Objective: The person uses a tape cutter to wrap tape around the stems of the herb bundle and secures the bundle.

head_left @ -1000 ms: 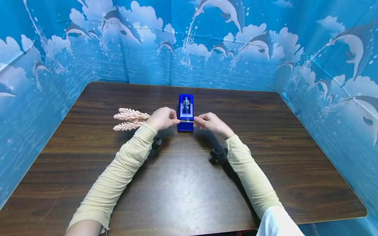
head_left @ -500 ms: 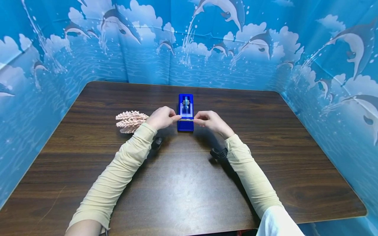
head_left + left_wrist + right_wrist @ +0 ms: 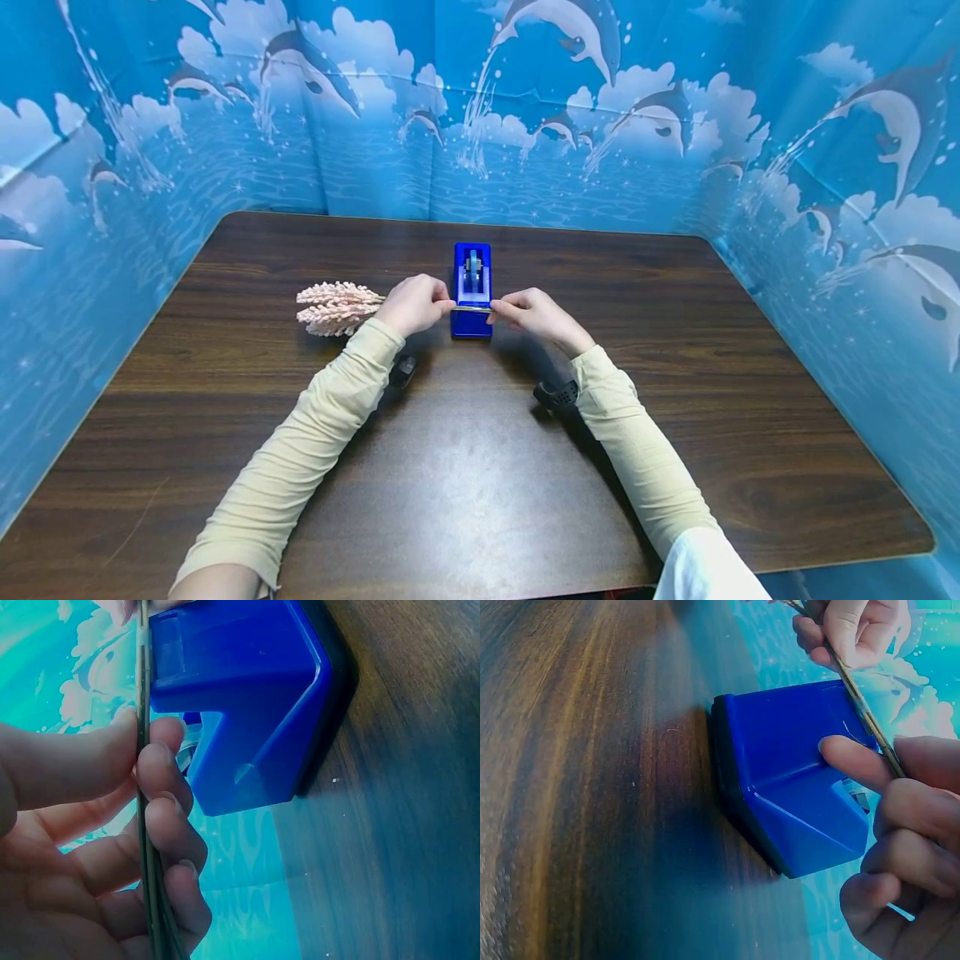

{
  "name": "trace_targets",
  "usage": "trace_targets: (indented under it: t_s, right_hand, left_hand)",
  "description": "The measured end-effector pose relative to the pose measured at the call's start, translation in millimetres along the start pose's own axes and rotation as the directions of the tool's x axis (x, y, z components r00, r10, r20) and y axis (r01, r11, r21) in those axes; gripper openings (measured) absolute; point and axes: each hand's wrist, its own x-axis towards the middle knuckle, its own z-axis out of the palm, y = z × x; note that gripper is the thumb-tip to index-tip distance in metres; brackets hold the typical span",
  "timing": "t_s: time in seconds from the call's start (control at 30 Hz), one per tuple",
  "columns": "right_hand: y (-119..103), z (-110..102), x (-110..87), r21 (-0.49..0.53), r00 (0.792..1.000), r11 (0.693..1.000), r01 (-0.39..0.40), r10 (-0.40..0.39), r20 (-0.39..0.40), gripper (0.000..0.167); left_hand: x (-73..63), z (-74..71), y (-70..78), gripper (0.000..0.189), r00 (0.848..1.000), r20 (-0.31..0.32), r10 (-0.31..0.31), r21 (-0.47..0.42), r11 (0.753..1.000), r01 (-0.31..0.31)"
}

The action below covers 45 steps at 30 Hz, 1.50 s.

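Observation:
A bunch of pale pink dried flowers (image 3: 339, 309) lies sideways, its heads left of my left hand (image 3: 414, 302). Thin greenish-brown stems (image 3: 154, 889) run through the left fingers, pinched between thumb and index with the other fingers curled behind. At the far end, my right hand (image 3: 538, 317) pinches the stem tips between thumb and index finger. Between the hands, the stems cross right at the front of a blue tape dispenser (image 3: 471, 326), which stands upright. A shiny patch, like clear tape, shows on the stems in the left wrist view. The dispenser carries a tape roll (image 3: 473, 264).
The dark wood table (image 3: 480, 467) extends widely around the hands. A blue dolphin-print curtain (image 3: 480, 125) hangs behind it and along both sides. Dark wrist-worn devices (image 3: 557, 393) sit beneath both wrists, close over the tabletop.
The flower heads have turned and drawn closer together, shifting slightly right. Both hands stay at the dispenser with small finger movements on the stems. The dispenser has stayed in place.

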Motion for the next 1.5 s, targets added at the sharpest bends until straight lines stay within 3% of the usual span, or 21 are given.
trace_targets:
  t_s: [0.37,0.63,0.87,1.0,1.07,1.3,1.5]
  right_hand:
    - [-1.6,-7.5,-2.3,0.070,0.982,0.997,-0.042,0.029,0.185,0.032]
    - [-1.8,-11.6,-5.2,0.086,0.961,0.994,-0.074,0.048,0.272,0.034]
    - [0.2,-14.0,-5.4,0.082,0.945,0.991,-0.104,0.073,0.319,0.035]
    - [1.7,-14.2,-4.9,0.068,0.943,0.994,-0.086,0.059,0.329,0.034]
    - [2.4,-14.0,-4.5,0.044,0.944,0.997,-0.065,0.047,0.328,0.034]
    - [1.2,-13.4,-5.3,-0.026,0.942,0.999,0.037,-0.026,0.335,0.043]
    - [0.3,-13.2,-5.4,-0.041,0.954,0.997,0.062,-0.047,0.295,0.044]
  left_hand:
    - [-2.5,-5.2,3.9,0.025,0.997,0.076,0.031,0.041,0.999,-0.035]
    - [-9.6,-14.0,11.2,0.028,0.983,0.173,0.057,0.110,0.991,-0.076]
    - [-12.3,-17.3,14.7,0.029,0.944,0.321,0.071,0.101,0.989,-0.109]
    - [-12.6,-16.2,15.9,0.034,0.913,0.406,0.038,0.089,0.993,-0.080]
    - [-12.9,-15.6,16.1,0.037,0.907,0.421,0.028,0.086,0.994,-0.071]
    - [-13.4,-16.9,14.6,0.035,0.930,0.367,0.035,0.080,0.994,-0.068]
    - [-13.0,-19.2,13.8,0.033,0.930,0.369,0.012,0.047,0.998,-0.032]
